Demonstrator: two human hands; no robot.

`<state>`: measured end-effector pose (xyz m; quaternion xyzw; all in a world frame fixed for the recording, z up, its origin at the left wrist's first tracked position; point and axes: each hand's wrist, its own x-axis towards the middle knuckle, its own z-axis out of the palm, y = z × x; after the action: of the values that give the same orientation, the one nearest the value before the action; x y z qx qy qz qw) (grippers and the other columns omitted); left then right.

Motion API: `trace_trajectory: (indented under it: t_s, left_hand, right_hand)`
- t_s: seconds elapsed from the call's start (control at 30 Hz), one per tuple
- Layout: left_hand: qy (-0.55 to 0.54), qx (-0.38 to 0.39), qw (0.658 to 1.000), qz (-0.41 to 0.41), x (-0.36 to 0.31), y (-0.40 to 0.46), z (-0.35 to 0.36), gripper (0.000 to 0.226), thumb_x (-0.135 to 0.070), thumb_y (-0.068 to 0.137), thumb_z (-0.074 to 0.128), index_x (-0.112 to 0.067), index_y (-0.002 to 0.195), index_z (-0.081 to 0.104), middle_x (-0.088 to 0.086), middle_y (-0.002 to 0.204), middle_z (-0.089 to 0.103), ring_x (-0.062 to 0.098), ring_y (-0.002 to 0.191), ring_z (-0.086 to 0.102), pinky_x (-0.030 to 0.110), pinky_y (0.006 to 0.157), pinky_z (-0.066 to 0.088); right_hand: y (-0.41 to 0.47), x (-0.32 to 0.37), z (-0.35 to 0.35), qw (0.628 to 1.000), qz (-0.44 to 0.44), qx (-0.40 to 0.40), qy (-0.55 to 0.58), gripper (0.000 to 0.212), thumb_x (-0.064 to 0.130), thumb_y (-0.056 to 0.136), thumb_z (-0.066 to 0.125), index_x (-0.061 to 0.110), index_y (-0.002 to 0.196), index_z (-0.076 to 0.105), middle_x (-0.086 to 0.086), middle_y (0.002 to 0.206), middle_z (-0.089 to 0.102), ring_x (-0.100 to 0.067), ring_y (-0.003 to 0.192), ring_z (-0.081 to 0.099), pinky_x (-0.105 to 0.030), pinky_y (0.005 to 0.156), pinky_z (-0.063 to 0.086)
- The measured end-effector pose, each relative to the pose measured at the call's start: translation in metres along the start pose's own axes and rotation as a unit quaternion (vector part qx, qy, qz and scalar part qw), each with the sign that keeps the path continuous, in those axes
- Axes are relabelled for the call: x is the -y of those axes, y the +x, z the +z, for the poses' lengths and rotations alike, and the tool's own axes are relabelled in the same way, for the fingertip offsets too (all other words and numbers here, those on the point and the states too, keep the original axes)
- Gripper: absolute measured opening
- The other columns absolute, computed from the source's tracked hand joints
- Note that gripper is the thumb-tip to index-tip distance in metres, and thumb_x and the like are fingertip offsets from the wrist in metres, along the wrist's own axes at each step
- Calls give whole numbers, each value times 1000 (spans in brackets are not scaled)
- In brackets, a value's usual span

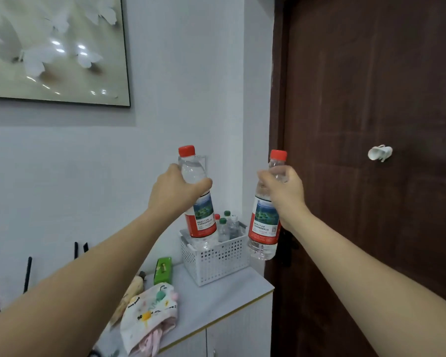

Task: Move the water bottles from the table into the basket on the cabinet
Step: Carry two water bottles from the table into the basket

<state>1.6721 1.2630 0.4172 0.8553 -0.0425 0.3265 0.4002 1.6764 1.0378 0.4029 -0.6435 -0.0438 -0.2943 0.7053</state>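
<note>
My left hand (pixel 177 193) grips a clear water bottle (pixel 202 220) with a red cap and red label, held upright just above the left part of the basket. My right hand (pixel 285 194) grips a second, matching bottle (pixel 264 228) by its shoulder, hanging to the right of the basket, over the cabinet's right edge. The white perforated basket (pixel 216 261) stands on the cabinet's back right corner. Inside it are several small bottles (pixel 225 228) with green, red and clear caps.
The grey-topped cabinet (pixel 224 297) has a green box (pixel 163 270) and a patterned cloth bundle (pixel 150 318) on its left part. A dark brown door (pixel 371 124) with a white hook (pixel 380 153) fills the right. A framed picture (pixel 54 47) hangs upper left.
</note>
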Motion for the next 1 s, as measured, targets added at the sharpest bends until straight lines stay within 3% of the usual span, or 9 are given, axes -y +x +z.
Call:
trace_trajectory:
  t_s: [0.23, 0.3, 0.47, 0.63, 0.83, 1.0]
  left_hand:
    - [-18, 5, 999, -37, 66, 59, 42, 60, -62, 60, 65, -24, 104, 50, -8, 89, 63, 12, 78, 63, 32, 62, 55]
    - [-17, 5, 999, -44, 84, 76, 59, 61, -63, 59, 65, -24, 104, 50, -9, 89, 63, 12, 78, 63, 32, 60, 55]
    - [-12, 16, 999, -49, 123, 123, 106, 64, -65, 60, 66, -29, 107, 44, -21, 85, 52, 2, 73, 55, 25, 53, 47]
    - [5, 43, 997, -61, 165, 166, 157, 57, -57, 70, 75, -29, 109, 43, -13, 93, 51, 16, 85, 61, 25, 55, 46]
    - [5, 105, 991, -82, 219, 192, 200, 57, -48, 71, 79, -21, 114, 53, -12, 95, 58, 12, 85, 65, 33, 70, 56]
    - [-17, 152, 981, -118, 258, 192, 228, 53, -44, 67, 80, -23, 109, 56, -7, 101, 68, 10, 87, 66, 27, 68, 55]
  right_hand:
    - [58, -69, 55, 1000, 25, 5, -6, 31, 47, 74, 75, 26, 92, 60, 2, 94, 70, -19, 85, 69, -35, 74, 55]
    - [77, -91, 70, 999, 35, 14, 4, 30, 47, 75, 74, 29, 95, 60, 2, 99, 69, -17, 87, 69, -34, 75, 55]
    - [133, -149, 106, 998, 55, 21, 29, 26, 43, 76, 74, 36, 95, 58, 9, 92, 67, -7, 71, 67, -23, 56, 47]
    - [185, -220, 141, 993, 88, 71, 33, 27, 34, 77, 75, 30, 99, 60, 3, 92, 71, -11, 73, 72, -28, 64, 56]
    - [216, -299, 173, 985, 114, 126, -11, 19, 39, 84, 69, 27, 96, 62, 2, 97, 69, -14, 88, 69, -33, 81, 53]
    - [221, -341, 191, 978, 119, 159, -64, 13, 45, 88, 64, 33, 92, 61, 13, 95, 67, -4, 88, 63, -22, 71, 47]
